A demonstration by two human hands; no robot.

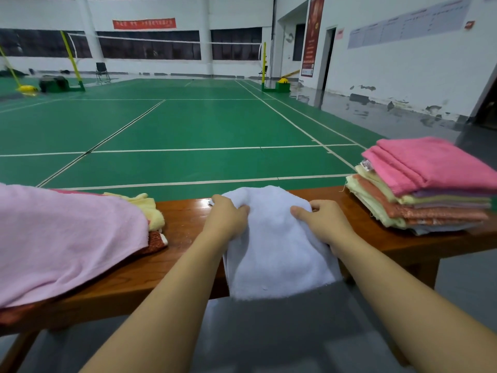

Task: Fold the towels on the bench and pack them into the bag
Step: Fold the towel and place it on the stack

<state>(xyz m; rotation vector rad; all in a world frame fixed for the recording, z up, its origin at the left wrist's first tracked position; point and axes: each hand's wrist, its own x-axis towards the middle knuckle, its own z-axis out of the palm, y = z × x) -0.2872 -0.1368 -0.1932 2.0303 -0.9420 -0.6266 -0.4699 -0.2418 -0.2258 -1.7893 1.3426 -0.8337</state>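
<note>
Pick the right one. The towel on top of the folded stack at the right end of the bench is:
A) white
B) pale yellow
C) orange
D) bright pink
D: the folded stack on the bench is topped by a bright pink towel; the white towel is the one both hands grip.

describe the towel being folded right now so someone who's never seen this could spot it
Start at the long wooden bench in front of the green court. Between the loose heap at its left end and the neat folded stack at its right lies a white towel, its near end hanging over the front edge. It is the only white one, gripped by both hands, left hand and right hand.
</note>
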